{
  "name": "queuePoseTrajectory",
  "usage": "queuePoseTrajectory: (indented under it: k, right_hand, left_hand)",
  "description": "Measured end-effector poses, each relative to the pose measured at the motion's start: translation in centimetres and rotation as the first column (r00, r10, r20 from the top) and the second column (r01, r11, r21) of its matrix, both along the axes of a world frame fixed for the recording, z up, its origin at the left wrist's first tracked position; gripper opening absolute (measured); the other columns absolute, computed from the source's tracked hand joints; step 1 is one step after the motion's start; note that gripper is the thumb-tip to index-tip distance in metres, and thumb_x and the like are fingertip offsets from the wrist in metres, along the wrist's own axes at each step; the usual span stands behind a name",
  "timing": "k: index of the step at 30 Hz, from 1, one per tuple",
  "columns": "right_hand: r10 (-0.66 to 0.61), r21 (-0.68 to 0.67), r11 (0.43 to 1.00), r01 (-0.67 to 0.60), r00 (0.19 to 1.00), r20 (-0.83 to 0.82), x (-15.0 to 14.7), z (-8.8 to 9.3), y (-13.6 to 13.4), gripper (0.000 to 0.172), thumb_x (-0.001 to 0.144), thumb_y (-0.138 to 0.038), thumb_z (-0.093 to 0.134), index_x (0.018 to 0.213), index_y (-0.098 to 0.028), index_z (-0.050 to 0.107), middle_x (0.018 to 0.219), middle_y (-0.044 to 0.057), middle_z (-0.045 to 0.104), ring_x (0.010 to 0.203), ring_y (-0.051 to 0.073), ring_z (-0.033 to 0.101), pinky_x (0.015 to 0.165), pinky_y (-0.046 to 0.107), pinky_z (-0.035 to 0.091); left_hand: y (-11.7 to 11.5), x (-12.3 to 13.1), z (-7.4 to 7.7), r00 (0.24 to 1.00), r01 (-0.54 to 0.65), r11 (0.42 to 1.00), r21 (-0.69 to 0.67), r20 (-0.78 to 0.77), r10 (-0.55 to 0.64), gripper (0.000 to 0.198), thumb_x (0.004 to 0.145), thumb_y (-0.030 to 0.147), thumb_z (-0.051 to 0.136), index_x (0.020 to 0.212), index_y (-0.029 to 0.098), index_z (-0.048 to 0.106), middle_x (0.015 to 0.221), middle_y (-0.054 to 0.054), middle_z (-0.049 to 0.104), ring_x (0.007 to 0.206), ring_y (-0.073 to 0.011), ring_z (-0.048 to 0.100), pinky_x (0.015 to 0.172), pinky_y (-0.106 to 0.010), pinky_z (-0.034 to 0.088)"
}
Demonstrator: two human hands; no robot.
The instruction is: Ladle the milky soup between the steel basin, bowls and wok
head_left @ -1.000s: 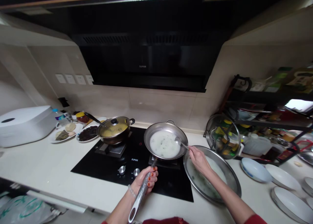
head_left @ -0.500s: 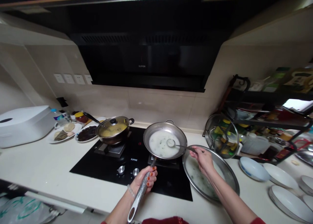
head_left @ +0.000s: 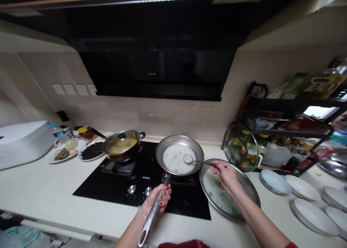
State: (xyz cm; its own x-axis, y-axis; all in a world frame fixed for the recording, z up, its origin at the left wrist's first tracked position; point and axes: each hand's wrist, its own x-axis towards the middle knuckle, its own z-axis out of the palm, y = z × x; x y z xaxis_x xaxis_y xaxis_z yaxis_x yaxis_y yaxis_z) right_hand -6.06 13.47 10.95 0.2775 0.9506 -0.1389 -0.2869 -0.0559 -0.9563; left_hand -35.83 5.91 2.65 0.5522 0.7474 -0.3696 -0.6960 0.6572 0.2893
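Note:
My left hand (head_left: 158, 199) is wrapped round the long metal handle of a steel frying pan (head_left: 160, 151) at the right burner. White, milky liquid with small green bits (head_left: 175, 161) fills the pan's bottom. In my right hand (head_left: 225, 174) is the handle of a ladle (head_left: 188, 158), whose round bowl sits in the liquid towards the pan's right side. Beneath my right forearm stands a wide steel basin (head_left: 256, 195), holding similar pale liquid with green bits. My fingers partly hide both handles.
A lidded pot (head_left: 121, 146) with yellowish food stands over the left burner of the black hob (head_left: 108, 192). Plates of food (head_left: 78, 146) lie further left. Several white bowls (head_left: 314, 217) are at right, below a loaded rack (head_left: 290, 134). A glass lid (head_left: 241, 146) leans there.
The whole view has shifted slightly, so things appear a little further left. Both hands keep their holds, and the ladle's bowl stays in the pan's liquid.

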Motion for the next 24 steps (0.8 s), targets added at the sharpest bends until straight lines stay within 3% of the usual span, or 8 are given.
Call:
queuePoseTrajectory:
  k: [9, 17, 20, 24]
  right_hand:
    - [0.016, -0.027, 0.999, -0.016, 1.0, -0.011, 1.4, 1.7, -1.3, 0.009, 0.064, -0.02, 0.074, 0.07, -0.015, 0.071, 0.061, 0.01, 0.071, 0.058, 0.021, 0.069, 0.054, 0.023, 0.057]
    - [-0.121, -0.077, 0.99, 0.12, 0.993, -0.006, 6.5, 4.0, -4.7, 0.02, 0.057, -0.023, 0.075, 0.074, -0.013, 0.074, 0.067, 0.015, 0.072, 0.06, 0.024, 0.069, 0.042, 0.023, 0.054]
    - [-0.188, -0.083, 0.978, 0.189, 0.982, 0.018, 9.1, 3.6, -6.3, 0.022, 0.055, -0.026, 0.075, 0.073, -0.014, 0.074, 0.07, 0.017, 0.072, 0.062, 0.024, 0.07, 0.045, 0.025, 0.056]
    - [-0.25, -0.085, 0.961, 0.264, 0.957, 0.145, 12.0, 1.3, -8.2, 0.029, 0.053, -0.034, 0.073, 0.075, -0.015, 0.073, 0.07, 0.016, 0.073, 0.066, 0.026, 0.071, 0.055, 0.028, 0.059]
  left_hand:
    - [-0.1, -0.2, -0.1, 1.0, 0.008, 1.0, 0.011, -0.023, -0.008, 0.016, 0.079, 0.02, 0.067, 0.081, 0.015, 0.052, 0.056, 0.01, 0.035, 0.037, -0.0007, 0.03, 0.033, -0.01, 0.018]
    - [-0.3, 0.1, 0.7, 0.999, -0.024, 1.0, 0.01, -0.042, 0.024, 0.014, 0.079, 0.017, 0.066, 0.084, 0.013, 0.053, 0.058, 0.009, 0.037, 0.038, 0.0003, 0.032, 0.034, -0.009, 0.016]
    - [-0.4, 0.1, 0.8, 0.999, -0.011, 1.0, 0.008, -0.045, 0.012, 0.014, 0.08, 0.018, 0.066, 0.083, 0.014, 0.053, 0.057, 0.009, 0.037, 0.037, 0.0002, 0.03, 0.033, -0.01, 0.017]
    - [-0.4, 0.1, 0.8, 0.999, -0.021, 1.0, 0.013, -0.034, 0.021, 0.015, 0.08, 0.018, 0.066, 0.083, 0.014, 0.053, 0.058, 0.009, 0.038, 0.038, 0.0003, 0.03, 0.033, -0.009, 0.017]
